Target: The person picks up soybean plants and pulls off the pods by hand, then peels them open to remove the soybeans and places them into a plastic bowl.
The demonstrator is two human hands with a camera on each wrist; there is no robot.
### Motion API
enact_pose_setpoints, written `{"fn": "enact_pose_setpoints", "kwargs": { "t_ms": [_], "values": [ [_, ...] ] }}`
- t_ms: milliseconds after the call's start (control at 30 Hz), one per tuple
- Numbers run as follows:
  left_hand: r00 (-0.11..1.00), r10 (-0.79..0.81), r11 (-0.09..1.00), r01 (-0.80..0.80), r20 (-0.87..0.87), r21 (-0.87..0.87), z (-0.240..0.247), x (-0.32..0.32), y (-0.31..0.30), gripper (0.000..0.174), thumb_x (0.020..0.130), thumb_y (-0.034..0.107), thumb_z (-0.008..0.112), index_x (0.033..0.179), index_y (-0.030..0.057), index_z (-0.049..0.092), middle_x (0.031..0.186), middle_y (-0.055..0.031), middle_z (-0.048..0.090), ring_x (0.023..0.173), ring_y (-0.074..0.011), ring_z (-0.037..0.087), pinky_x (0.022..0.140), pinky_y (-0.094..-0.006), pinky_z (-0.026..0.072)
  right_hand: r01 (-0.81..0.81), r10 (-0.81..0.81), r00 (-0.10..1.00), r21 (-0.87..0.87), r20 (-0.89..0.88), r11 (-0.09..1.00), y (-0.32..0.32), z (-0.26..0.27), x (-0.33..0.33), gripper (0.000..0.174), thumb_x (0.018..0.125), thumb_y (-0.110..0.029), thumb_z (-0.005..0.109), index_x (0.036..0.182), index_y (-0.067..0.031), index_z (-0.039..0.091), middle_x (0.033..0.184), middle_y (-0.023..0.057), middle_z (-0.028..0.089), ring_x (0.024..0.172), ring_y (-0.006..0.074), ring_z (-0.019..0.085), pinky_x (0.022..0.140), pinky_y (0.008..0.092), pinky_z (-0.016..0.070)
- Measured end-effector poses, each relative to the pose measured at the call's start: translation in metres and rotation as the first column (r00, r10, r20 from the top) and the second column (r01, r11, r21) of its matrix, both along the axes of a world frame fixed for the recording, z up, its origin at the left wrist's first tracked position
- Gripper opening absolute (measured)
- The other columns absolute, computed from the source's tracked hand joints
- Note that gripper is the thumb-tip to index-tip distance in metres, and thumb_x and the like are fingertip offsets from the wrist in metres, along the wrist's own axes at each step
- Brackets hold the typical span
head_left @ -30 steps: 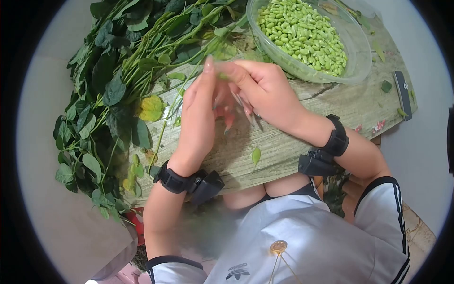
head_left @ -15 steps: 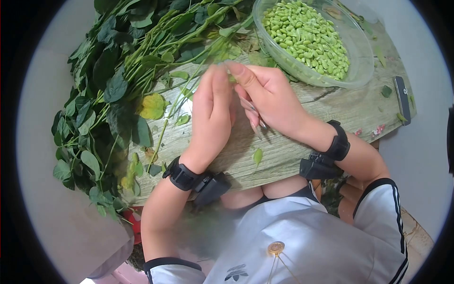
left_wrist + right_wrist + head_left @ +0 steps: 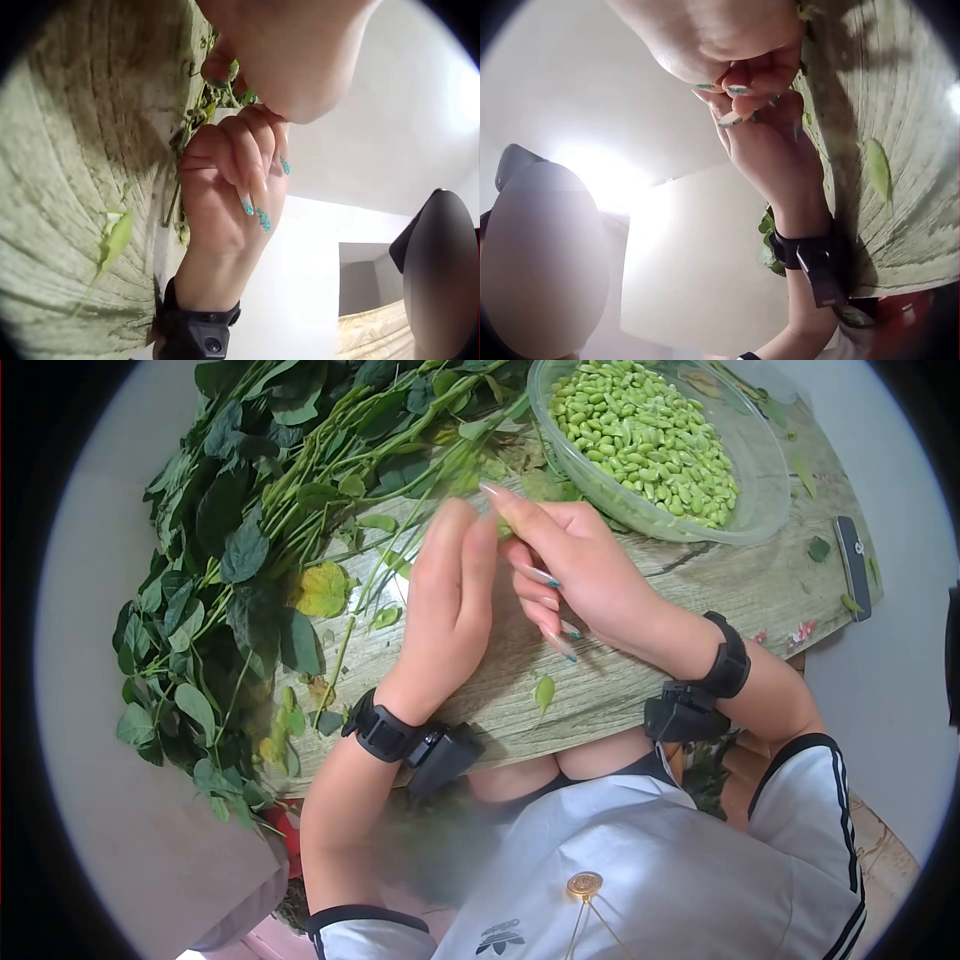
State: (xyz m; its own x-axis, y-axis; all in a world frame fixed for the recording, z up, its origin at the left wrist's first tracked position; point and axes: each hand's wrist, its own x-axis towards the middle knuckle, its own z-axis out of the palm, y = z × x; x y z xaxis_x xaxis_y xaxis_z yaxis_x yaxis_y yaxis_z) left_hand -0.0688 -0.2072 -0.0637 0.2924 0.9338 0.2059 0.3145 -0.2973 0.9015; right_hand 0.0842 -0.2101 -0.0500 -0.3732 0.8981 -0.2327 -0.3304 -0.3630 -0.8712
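Over the table's middle in the head view, a small green pod (image 3: 504, 529) shows between the hands' fingertips, mostly covered. The right hand (image 3: 592, 568) pinches it between thumb and forefinger, its other long-nailed fingers curled below. Against the pod's other side is the left hand (image 3: 447, 595), thumb and fingers bent together round its end; its grip is partly hidden. In the left wrist view the right hand (image 3: 234, 169) shows curled fingers with teal-tipped nails. The right wrist view has the left hand (image 3: 776, 146) meeting the right hand's fingers, the pod hidden there.
A clear bowl (image 3: 765, 510) of shelled green beans (image 3: 645, 445) stands beyond the right hand. Leafy stalks (image 3: 245, 545) cover the table's left and back. A loose pod (image 3: 544, 690) lies near the front edge, a dark phone-like object (image 3: 853, 568) at the right edge.
The left hand has shifted slightly right and its fingers have drawn closer together. The right hand has turned a little, its lower fingers now more spread, and a small green piece stays between the fingertips.
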Motion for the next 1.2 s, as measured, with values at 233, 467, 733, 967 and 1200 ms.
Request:
{"fn": "enact_pose_setpoints", "kwargs": {
  "t_ms": [233,467,733,967,1200],
  "values": [
    [0.996,-0.088,0.992,0.090,-0.021,0.086,-0.002,-0.002,0.002,0.015,0.101,0.011,0.044,0.098,-0.0026,0.049,0.083,-0.0148,0.042,0.076,-0.0286,0.045,0.070,-0.0345,0.0395,-0.012,0.011,1.000,-0.037,-0.028,0.999,0.001,0.001,0.004,0.054,0.098,-0.048,0.052,0.060,-0.0117,0.038,0.046,-0.0028,0.038,0.031,0.0086,0.042,0.029,0.0232,0.0332],
    [0.944,-0.079,0.957,0.162,0.321,-0.241,0.007,-0.003,-0.001,0.018,0.100,0.017,0.042,0.106,0.0031,0.049,0.079,-0.0034,0.053,0.056,-0.0101,0.045,0.050,-0.0237,0.0363,0.069,-0.081,0.992,0.132,0.094,0.989,-0.001,0.004,-0.004,0.057,0.101,-0.048,0.045,0.063,-0.0051,0.048,0.049,-0.0008,0.043,0.034,0.0087,0.048,0.032,0.0221,0.0365],
    [0.974,-0.066,0.957,0.123,0.219,-0.261,0.007,-0.005,0.003,0.030,0.094,0.026,0.036,0.108,0.0044,0.051,0.069,0.0006,0.051,0.050,-0.0056,0.041,0.044,-0.0207,0.0301,0.076,-0.127,0.974,0.259,0.185,0.963,-0.001,-0.004,-0.005,0.059,0.101,-0.047,0.047,0.062,-0.0027,0.050,0.048,0.0012,0.046,0.035,0.0090,0.049,0.033,0.0227,0.0378],
    [0.979,-0.065,0.957,0.117,0.195,-0.265,0.008,-0.005,0.003,0.030,0.092,0.022,0.037,0.109,0.0026,0.052,0.071,-0.0007,0.051,0.052,-0.0060,0.041,0.045,-0.0219,0.0319,0.044,-0.090,0.976,0.225,0.198,0.973,0.002,-0.005,-0.003,0.058,0.101,-0.047,0.046,0.061,-0.0039,0.048,0.047,0.0007,0.044,0.034,0.0092,0.049,0.032,0.0233,0.0378],
    [0.991,-0.084,0.993,0.092,0.100,-0.073,-0.010,-0.007,0.011,0.022,0.090,0.012,0.036,0.105,0.0057,0.051,0.072,0.0011,0.052,0.054,-0.0043,0.045,0.043,-0.0183,0.0311,-0.044,0.035,0.993,0.082,0.117,0.996,0.007,-0.004,0.002,0.057,0.099,-0.050,0.048,0.061,-0.0078,0.045,0.048,-0.0010,0.042,0.033,0.0093,0.047,0.033,0.0221,0.0380]
  ]
}}
